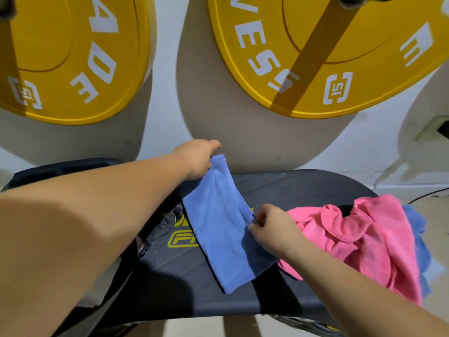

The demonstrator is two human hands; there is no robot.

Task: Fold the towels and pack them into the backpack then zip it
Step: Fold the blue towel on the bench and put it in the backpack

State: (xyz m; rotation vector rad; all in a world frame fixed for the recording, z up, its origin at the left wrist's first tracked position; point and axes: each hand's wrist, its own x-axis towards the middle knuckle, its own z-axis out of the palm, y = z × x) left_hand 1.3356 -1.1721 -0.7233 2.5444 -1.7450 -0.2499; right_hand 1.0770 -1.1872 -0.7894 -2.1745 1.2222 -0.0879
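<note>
A blue towel [220, 224], folded into a long strip, hangs above the dark platform [303, 186]. My left hand [196, 158] pinches its far top end. My right hand [274, 227] grips its right edge near the middle, and the near end lies on the platform. A crumpled pink towel [359, 237] sits in a heap at the right, touching my right wrist. Another blue towel [419, 242] peeks out from under the heap's right side. Grey fabric with a zipper [162, 227], perhaps the backpack, shows left of the strip under my left forearm.
Two large yellow weight plates [73, 57] [328, 52] hang on the white wall just beyond the platform. Yellow-green lettering [181, 240] marks the platform's surface. A wall socket [435, 130] is at the far right. The platform's near edge [218, 310] runs below the towels.
</note>
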